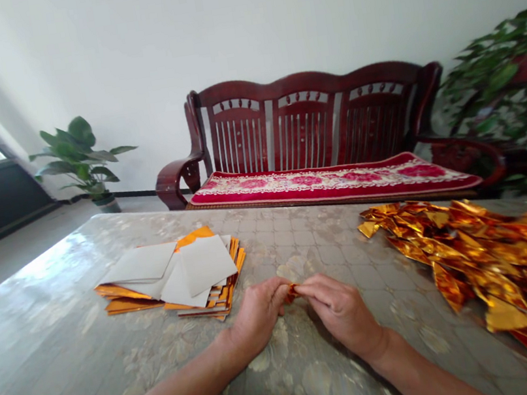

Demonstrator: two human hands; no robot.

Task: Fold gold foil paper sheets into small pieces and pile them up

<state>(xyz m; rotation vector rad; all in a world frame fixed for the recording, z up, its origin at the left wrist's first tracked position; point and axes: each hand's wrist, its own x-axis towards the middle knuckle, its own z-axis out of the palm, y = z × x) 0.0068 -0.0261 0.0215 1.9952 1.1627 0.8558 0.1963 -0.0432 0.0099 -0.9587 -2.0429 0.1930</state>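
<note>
My left hand (pixel 257 316) and my right hand (pixel 343 314) meet over the middle of the table (pixel 60 360), fingers pinched together. Between the fingertips shows a small piece of gold foil paper (pixel 291 292), mostly hidden by the fingers. Both hands grip it from either side. To the left of my hands lies a stack of flat gold foil sheets (pixel 176 276), several turned white side up. On the right spreads a heap of folded gold foil pieces (pixel 496 262).
The table has a glossy patterned cover. Behind it stands a dark red wooden bench (pixel 312 124) with a red floral cushion (pixel 335 180). A potted plant (pixel 82 162) sits on the floor at the left, a leafy plant (pixel 520 93) at the right.
</note>
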